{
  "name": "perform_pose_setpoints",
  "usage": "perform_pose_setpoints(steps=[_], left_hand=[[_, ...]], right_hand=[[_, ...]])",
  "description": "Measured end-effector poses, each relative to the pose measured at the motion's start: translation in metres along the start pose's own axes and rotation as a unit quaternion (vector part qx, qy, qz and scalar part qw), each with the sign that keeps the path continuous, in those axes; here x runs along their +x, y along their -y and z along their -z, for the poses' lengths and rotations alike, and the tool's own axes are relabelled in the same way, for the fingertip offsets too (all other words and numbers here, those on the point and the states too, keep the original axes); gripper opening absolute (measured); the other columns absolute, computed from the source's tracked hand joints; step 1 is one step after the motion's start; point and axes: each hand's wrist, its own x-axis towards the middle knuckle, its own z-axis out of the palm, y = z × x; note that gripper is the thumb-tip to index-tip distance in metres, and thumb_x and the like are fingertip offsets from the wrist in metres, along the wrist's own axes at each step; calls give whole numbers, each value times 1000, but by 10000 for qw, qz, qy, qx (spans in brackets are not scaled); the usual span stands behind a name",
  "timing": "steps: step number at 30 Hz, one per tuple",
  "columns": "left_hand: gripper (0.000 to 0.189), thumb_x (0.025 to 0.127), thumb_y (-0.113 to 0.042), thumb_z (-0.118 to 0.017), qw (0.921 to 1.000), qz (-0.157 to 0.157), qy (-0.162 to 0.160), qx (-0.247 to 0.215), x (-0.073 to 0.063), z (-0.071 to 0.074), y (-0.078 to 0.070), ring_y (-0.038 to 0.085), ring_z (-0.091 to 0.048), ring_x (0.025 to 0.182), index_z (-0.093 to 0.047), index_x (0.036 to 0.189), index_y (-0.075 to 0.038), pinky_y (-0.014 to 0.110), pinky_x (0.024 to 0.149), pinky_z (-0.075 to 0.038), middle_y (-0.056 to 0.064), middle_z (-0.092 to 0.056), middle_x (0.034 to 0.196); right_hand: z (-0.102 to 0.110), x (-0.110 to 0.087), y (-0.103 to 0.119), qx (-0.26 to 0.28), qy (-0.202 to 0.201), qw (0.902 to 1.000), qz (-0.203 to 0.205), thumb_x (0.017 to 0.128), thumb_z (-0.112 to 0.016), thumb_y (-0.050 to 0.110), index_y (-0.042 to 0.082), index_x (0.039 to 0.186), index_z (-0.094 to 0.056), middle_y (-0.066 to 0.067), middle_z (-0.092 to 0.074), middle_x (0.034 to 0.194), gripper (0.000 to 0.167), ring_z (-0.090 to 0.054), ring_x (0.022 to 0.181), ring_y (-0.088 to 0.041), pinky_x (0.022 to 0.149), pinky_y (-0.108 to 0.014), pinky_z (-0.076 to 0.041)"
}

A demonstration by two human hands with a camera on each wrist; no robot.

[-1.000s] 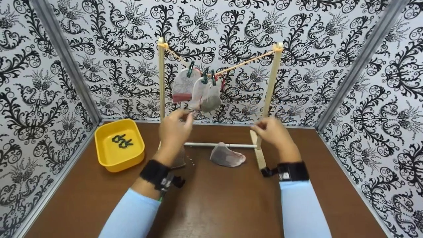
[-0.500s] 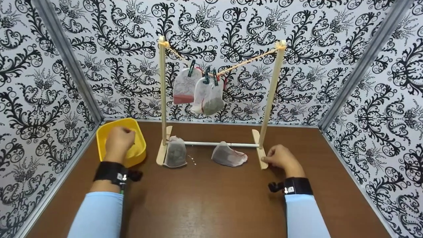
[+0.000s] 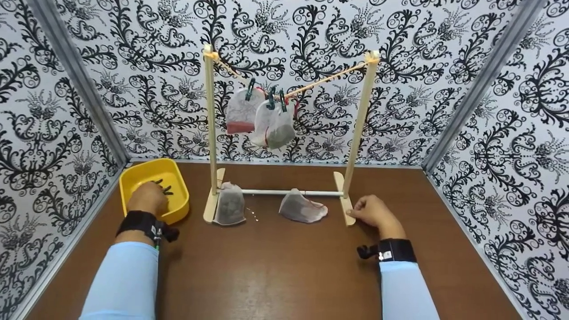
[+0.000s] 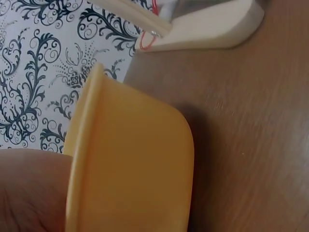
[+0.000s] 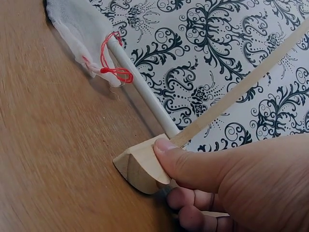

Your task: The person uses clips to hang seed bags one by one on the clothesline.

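My left hand reaches down into a yellow plastic tub; its fingers are hidden there. Dark green clothespins show just past it inside the tub. On the right, my right hand pinches the front end of a wooden foot of the clothesline stand, thumb on top and the other fingers curled beside it. Three small mesh drawstring bags hang from the stand's orange cord, held by clothespins.
A grey-filled mesh bag lies by the stand's left foot. Another mesh bag with red string rests against the white crossbar. Patterned walls enclose the brown table at the back and sides.
My left hand has moved from near the hanging bags, leftward and down into the tub. My right hand has come down beside the right post onto the wooden foot.
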Motion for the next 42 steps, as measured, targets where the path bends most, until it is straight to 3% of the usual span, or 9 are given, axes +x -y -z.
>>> perform_pose_setpoints(steps=[4,8,14,20,23,27,32,36,42], left_hand=[[36,99,-15,-71,9992,175,-343,-83,2,-2,-1,42,-62,104,-71,127,8,54,91,-56,29,-71,125],[37,97,-14,-75,9975,45,-695,-96,0,-6,-1,42,-63,101,-71,125,10,56,93,-55,31,-73,123],[33,93,-11,-74,9953,-113,-945,152,6,-8,-3,41,-65,95,-72,120,8,55,81,-58,30,-74,116],[39,98,-33,-83,9892,-336,-1339,-490,7,-4,-6,42,-69,93,-76,106,5,52,74,-55,28,-78,107],[45,99,-36,-84,9760,-450,-1732,-1244,2,-1,-21,45,-73,104,-80,119,4,57,86,-61,29,-81,118],[51,99,-30,-84,9495,-781,-2210,-2085,-13,-3,-56,48,-75,123,-78,139,0,59,107,-63,28,-79,137],[40,97,-25,-85,9227,-1372,-2552,-2544,-38,-18,-104,45,-77,122,-83,131,-3,57,110,-63,24,-82,131],[34,95,-25,-83,9206,-1463,-2477,-2640,-48,-30,-127,39,-81,111,-86,124,-6,55,104,-64,19,-86,119],[40,92,-29,-83,9206,-1156,-2603,-2673,-57,-37,-133,39,-79,112,-84,125,-7,54,105,-62,20,-83,120]], right_hand=[[0,0,1,13,32,10000,-61,99,-89,30,7,87,-74,-1,-68,84,30,-60,77,-17,67,-29,-49],[0,1,2,-28,62,10000,-6,99,-89,30,8,86,-74,1,-66,81,30,-58,76,-16,67,-27,-48],[0,2,2,-61,-7,9998,198,99,-89,27,6,82,-73,2,-62,76,31,-56,72,-15,65,-28,-46],[-4,2,1,-47,4,9998,167,99,-89,30,8,81,-73,2,-63,78,32,-56,73,-15,66,-27,-46],[-4,2,0,-62,12,9999,115,99,-89,31,8,82,-73,1,-63,79,33,-57,74,-16,65,-27,-46],[-2,5,-3,-67,61,9999,105,99,-88,30,8,82,-73,0,-65,80,32,-58,75,-17,67,-29,-48],[1,9,-7,-11,58,9999,155,98,-88,28,10,80,-74,1,-65,78,30,-59,75,-17,69,-29,-48],[2,3,1,-8,-10,10000,91,99,-88,24,6,83,-73,1,-64,78,28,-57,75,-16,68,-28,-46],[1,12,-14,65,123,9995,287,98,-89,33,9,82,-75,0,-66,78,32,-57,72,-18,64,-30,-47]])
